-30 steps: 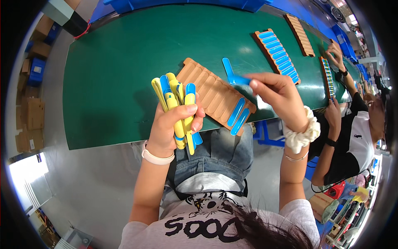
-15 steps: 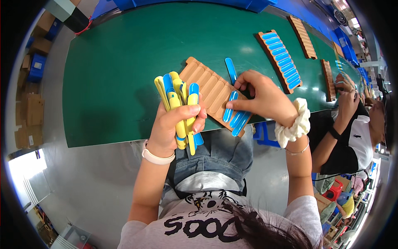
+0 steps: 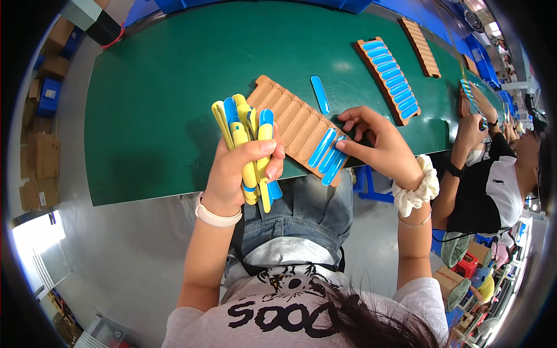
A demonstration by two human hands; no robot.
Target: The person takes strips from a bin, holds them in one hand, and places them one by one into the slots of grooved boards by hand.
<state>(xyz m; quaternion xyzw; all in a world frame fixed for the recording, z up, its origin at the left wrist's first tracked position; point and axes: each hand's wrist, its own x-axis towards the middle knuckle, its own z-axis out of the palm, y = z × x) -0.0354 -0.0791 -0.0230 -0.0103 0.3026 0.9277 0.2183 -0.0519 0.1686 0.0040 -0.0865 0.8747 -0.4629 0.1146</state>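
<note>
My left hand [image 3: 246,162] is closed around a bundle of flat, round-ended yellow and blue strips [image 3: 249,124], which stick out above and below the fist. In front of me a brown slotted tray [image 3: 281,107] lies slanted at the table's near edge. Blue strips [image 3: 321,148] fill the three slots at its right end; the other visible slots hold nothing. My right hand [image 3: 377,139] is over that end, thumb tip at a blue strip and fingers apart, gripping nothing. A loose blue strip [image 3: 319,94] lies on the table just beyond the tray.
On the green table [image 3: 162,104] to the right stands a brown tray full of blue strips [image 3: 391,80], with an unfilled slotted tray [image 3: 421,47] beyond it. A co-worker [image 3: 481,185] handles strips at the far right. Blue bins [image 3: 261,7] line the back edge.
The blue strip under my right fingers now lies flat in its slot beside the other two. My right thumb has moved slightly right, off that strip. My left hand still holds its bundle.
</note>
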